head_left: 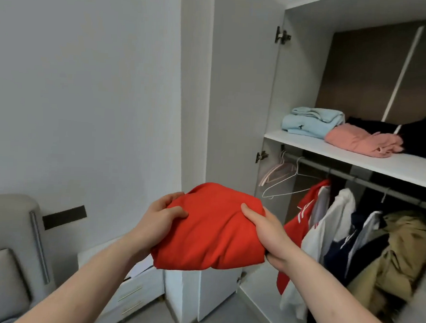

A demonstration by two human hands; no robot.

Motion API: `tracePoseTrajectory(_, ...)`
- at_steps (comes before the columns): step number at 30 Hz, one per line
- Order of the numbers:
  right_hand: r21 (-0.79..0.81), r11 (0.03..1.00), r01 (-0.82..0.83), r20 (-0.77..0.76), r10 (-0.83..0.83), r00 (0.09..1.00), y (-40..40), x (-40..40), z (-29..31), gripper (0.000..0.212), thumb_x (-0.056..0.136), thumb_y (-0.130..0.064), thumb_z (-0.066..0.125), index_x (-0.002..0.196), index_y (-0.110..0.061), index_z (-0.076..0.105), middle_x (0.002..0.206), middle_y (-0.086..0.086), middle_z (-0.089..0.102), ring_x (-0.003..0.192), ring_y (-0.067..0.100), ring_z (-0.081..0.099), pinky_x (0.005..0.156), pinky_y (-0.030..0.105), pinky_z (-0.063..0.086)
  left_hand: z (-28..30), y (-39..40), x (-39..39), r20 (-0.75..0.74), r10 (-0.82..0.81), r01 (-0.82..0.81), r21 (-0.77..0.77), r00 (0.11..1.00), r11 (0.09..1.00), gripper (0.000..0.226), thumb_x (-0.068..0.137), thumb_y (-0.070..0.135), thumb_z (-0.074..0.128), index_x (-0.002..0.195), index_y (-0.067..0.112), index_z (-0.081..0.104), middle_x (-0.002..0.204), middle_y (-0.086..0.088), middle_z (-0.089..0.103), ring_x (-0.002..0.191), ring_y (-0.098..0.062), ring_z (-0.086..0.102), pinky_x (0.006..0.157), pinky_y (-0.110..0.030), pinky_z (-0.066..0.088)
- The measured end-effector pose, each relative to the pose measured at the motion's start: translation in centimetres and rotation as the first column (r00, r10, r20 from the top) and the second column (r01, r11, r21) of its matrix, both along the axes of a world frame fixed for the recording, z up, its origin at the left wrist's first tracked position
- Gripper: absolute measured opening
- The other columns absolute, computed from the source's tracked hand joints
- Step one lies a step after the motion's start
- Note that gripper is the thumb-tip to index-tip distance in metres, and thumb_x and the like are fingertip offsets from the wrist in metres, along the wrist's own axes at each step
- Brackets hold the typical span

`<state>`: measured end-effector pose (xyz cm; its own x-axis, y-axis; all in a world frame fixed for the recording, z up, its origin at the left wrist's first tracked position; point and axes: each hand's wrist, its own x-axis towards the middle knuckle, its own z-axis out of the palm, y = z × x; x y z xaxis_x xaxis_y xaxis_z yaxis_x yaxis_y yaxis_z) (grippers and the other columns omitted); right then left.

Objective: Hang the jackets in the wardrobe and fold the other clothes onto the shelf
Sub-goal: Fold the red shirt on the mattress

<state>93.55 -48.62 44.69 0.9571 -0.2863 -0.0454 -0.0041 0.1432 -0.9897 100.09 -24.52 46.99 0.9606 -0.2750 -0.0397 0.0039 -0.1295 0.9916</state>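
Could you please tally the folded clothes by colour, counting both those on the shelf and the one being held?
Light blue: 1, on the shelf
Pink: 1, on the shelf
Dark: at least 1, pile unclear
Red: 1, held by left hand and right hand
Total: at least 4

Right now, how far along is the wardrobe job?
Done: jackets hang on the rail; light blue and pink folded clothes sit on the shelf. In hand: left hand and right hand grip a folded red garment. Left: shelving it.
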Motion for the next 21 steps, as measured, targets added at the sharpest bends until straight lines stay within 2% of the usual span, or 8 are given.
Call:
tracePoseTrajectory(2,-0.008,0.997,0.078,0.024,-0.078,0.997,-1.1,1.3,1.2,0.030,0.095,-0.037,0.073,0.123,-0.027,0.068,0.110,-0.008,0.079,0.100,0.012,0.076,0.093,0.033,0.059,1.3,-1.6,2.7,0.026,-0.056,0.056,0.003,0.998,0.998,0.048,0.073,0.021,0.071,0.120,0.032,0.071,0.111,0.006,0.077,0.104,-0.019,0.073,0.093,-0.037,0.057)
tracePoseTrajectory(4,-0.011,0.989,0.145,0.048,-0.145,0.988,-2.3,2.0,2.1,0.032,0.095,-0.038,0.073,0.124,-0.027,0.068,0.111,-0.006,0.079,0.102,0.014,0.076,0.098,0.039,0.058,2.3,-3.4,5.2,0.051,-0.136,0.136,0.003,0.989,0.991,0.039,0.086,0.011,0.067,0.119,0.030,0.072,0.110,0.005,0.078,0.103,-0.020,0.073,0.090,-0.035,0.056)
tracePoseTrajectory(9,-0.023,0.949,0.315,0.084,-0.313,0.946,-6.5,2.3,4.1,0.030,0.096,-0.036,0.072,0.124,-0.026,0.069,0.110,-0.005,0.079,0.101,0.016,0.076,0.096,0.040,0.059,4.5,-9.8,9.4,0.058,-0.288,0.289,-0.001,0.956,0.957,0.044,0.090,0.007,0.065,0.128,0.027,0.068,0.119,0.002,0.074,0.108,-0.020,0.070,0.096,-0.037,0.055)
tracePoseTrajectory(13,-0.018,0.908,0.418,0.087,-0.415,0.906,-10.9,2.6,6.0,0.030,0.097,-0.035,0.071,0.124,-0.023,0.070,0.112,0.000,0.079,0.103,0.020,0.076,0.094,0.039,0.059,6.4,-15.7,11.6,0.078,-0.403,0.404,0.000,0.912,0.915,0.036,0.090,0.006,0.064,0.118,0.027,0.071,0.108,0.002,0.078,0.100,-0.018,0.073,0.079,-0.030,0.057)
tracePoseTrajectory(15,-0.015,0.887,0.462,0.095,-0.459,0.883,-13.4,2.9,6.9,0.029,0.096,-0.035,0.072,0.122,-0.022,0.070,0.108,0.000,0.080,0.099,0.020,0.077,0.086,0.036,0.060,7.4,-18.8,12.5,0.089,-0.440,0.442,0.001,0.894,0.897,0.036,0.091,0.006,0.063,0.120,0.025,0.070,0.110,-0.002,0.078,0.103,-0.022,0.073,0.084,-0.033,0.058)
tracePoseTrajectory(17,-0.021,0.866,0.500,0.105,-0.495,0.863,-16.2,3.2,7.8,0.032,0.094,-0.037,0.074,0.123,-0.023,0.070,0.108,0.000,0.080,0.098,0.020,0.077,0.084,0.036,0.061,8.3,-22.2,13.6,0.097,-0.468,0.470,0.004,0.878,0.883,0.036,0.091,0.006,0.063,0.123,0.023,0.068,0.112,-0.004,0.077,0.103,-0.023,0.073,0.084,-0.034,0.058)
tracePoseTrajectory(19,-0.037,0.844,0.535,0.103,-0.529,0.842,-19.3,3.8,8.6,0.035,0.092,-0.040,0.076,0.123,-0.024,0.070,0.109,0.001,0.080,0.099,0.022,0.077,0.089,0.040,0.061,9.1,-25.8,14.7,0.108,-0.498,0.501,0.003,0.860,0.865,0.034,0.091,0.007,0.064,0.120,0.024,0.068,0.110,-0.004,0.078,0.096,-0.019,0.073,0.076,-0.030,0.058)
tracePoseTrajectory(21,-0.052,0.816,0.576,0.110,-0.569,0.815,-22.6,4.5,9.3,0.036,0.092,-0.042,0.076,0.122,-0.024,0.070,0.106,0.000,0.080,0.095,0.021,0.078,0.083,0.038,0.062,9.8,-29.6,15.8,0.126,-0.521,0.524,0.010,0.844,0.852,0.030,0.090,0.009,0.066,0.112,0.028,0.068,0.106,-0.001,0.078,0.090,-0.015,0.073,0.069,-0.026,0.056)
